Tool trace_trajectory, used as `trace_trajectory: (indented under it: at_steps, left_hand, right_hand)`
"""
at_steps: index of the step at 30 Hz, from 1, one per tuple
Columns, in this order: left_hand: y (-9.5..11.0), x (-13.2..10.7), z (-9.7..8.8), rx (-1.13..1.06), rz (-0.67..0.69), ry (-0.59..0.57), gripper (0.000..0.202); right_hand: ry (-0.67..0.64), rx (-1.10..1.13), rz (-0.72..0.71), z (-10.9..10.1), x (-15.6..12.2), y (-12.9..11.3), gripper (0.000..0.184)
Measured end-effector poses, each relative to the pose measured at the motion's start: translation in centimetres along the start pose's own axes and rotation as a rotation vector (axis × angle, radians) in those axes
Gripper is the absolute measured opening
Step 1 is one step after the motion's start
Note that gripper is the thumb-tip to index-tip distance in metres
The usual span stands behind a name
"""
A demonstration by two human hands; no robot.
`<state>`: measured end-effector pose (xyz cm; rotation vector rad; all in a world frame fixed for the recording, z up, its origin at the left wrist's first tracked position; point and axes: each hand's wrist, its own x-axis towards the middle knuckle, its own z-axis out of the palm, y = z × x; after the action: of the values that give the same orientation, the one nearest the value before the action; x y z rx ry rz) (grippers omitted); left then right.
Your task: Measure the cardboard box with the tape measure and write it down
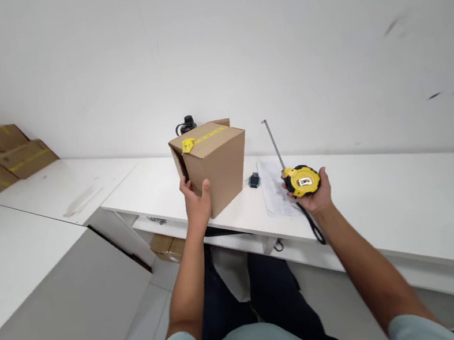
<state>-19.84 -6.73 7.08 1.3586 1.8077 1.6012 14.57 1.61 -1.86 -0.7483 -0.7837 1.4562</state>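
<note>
A brown cardboard box (223,173) with yellow tape along its top stands near the table's front edge. My left hand (197,201) grips its lower left side, thumb on the near face and fingers toward the gap at the edge. A crumpled end of yellow tape (188,145) sticks up at the box's top corner. In my right hand (317,199) rests a yellow and black tape measure (303,181), its blade (274,144) partly pulled out and pointing toward the wall. A black wrist strap (313,225) dangles from the tape measure.
Printed paper (274,191) lies on the white table (410,190), beside a dark watch (254,180). Behind the box stands a black bottle (188,123). Several cardboard boxes (27,158) sit at the far left. Small cartons (168,246) lie under the tabletop.
</note>
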Motion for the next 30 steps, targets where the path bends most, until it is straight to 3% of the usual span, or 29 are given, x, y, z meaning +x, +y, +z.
trace_trajectory:
  at_steps: [2,5,8,11,14,17,20,23,27,30]
  left_hand:
    - [1.1,-2.6,-1.1,0.196,0.01,-0.095,0.08]
    - [3.1,-6.1,-3.4,0.521,0.026,-0.244,0.056]
    - [6.2,-7.0,-5.6,0.567,0.201,-0.141,0.055]
    - [10.4,-3.2,-6.8,0.556,0.308,-0.04,0.057]
    - [13.6,4.8,-6.2,0.525,0.307,-0.085,0.059]
    - [14.5,13.4,-4.1,0.492,0.216,-0.17,0.069]
    - [13.9,18.9,-1.6,0.484,0.033,-0.272,0.077]
    - [13.1,20.4,0.3,0.52,-0.064,-0.318,0.076]
    - [12.2,19.0,1.4,0.603,-0.011,-0.227,0.07]
    - [11.4,18.1,1.4,0.63,0.04,-0.239,0.069]
  right_hand:
    - [-0.023,-0.031,-0.044,0.6,-0.7,-1.2,0.074]
    - [-0.059,-0.088,-0.082,2.1,-1.3,-3.8,0.076]
    - [-0.088,-0.14,-0.104,4.9,-0.9,-7.2,0.074]
    - [-0.096,-0.256,-0.086,8.9,0.6,-10.5,0.062]
    - [-0.099,-0.4,-0.073,13.2,2.1,-12.8,0.052]
    - [-0.081,-0.533,-0.057,16.7,2.5,-14.4,0.041]
    - [-0.044,-0.662,-0.04,19.1,1.9,-16.0,0.03]
    - [-0.062,-0.776,-0.03,20.9,1.3,-17.2,0.027]
    - [-0.043,-0.879,-0.023,22.3,1.4,-17.8,0.026]
    - [-0.065,-0.921,-0.008,22.8,1.7,-18.0,0.026]
